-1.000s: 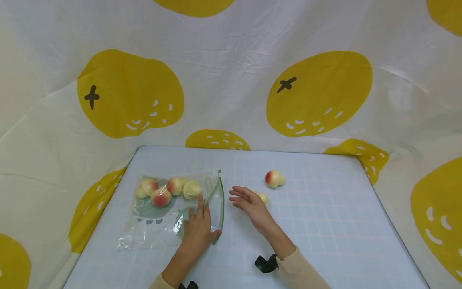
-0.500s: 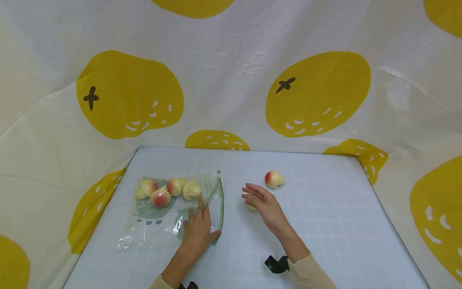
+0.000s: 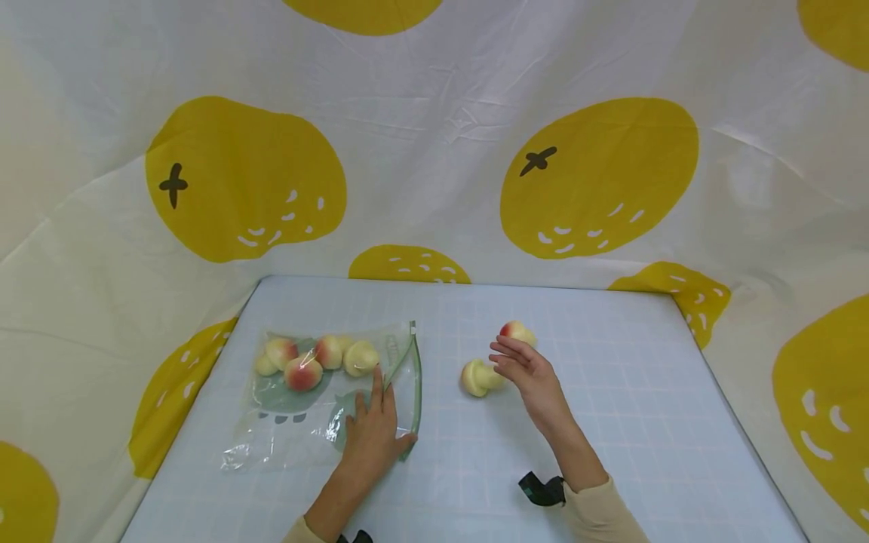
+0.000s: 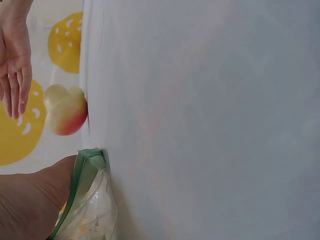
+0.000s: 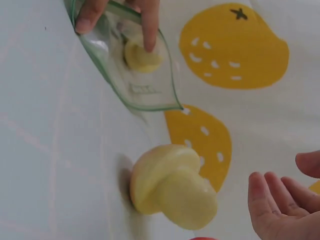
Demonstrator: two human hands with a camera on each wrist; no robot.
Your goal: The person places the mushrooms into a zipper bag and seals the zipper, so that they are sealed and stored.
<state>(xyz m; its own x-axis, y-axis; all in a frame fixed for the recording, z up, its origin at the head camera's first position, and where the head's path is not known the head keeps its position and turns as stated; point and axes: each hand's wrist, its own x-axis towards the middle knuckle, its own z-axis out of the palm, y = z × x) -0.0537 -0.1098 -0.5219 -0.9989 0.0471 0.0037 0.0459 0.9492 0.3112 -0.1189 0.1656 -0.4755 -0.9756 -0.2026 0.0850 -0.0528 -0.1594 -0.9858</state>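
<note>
— Nearest us, our left hand point(image 3: 372, 437) lies spread across the clear bag point(image 3: 268, 445), pressing it to the counter point(image 3: 645, 422) beside the green-edged mouth point(image 3: 418, 392). What could fail there?

— The film looks thin and slack. If we ease that pressure, the mouth may collapse or the whole bag slide.

— Our right hand point(image 3: 539, 392) is well apart from the left, fingers extended, holding nothing.

— And the pale fruit point(image 3: 475, 378) sits between it and the bag. Swing back too low and we could knock it; something that round would probably roll.

— The bagged fruit point(image 3: 302, 372) is bunched towards the bag's far side. Any risk?

— A hard tug on the film might send a piece towards the mouth.

— Last, the red-cheeked fruit point(image 3: 521, 332), farthest out on the counter.

— Our fingertips partly cover it, and we can't tell whether they touch. A hasty grab, half blind, might nudge it towards the far edge.
</note>
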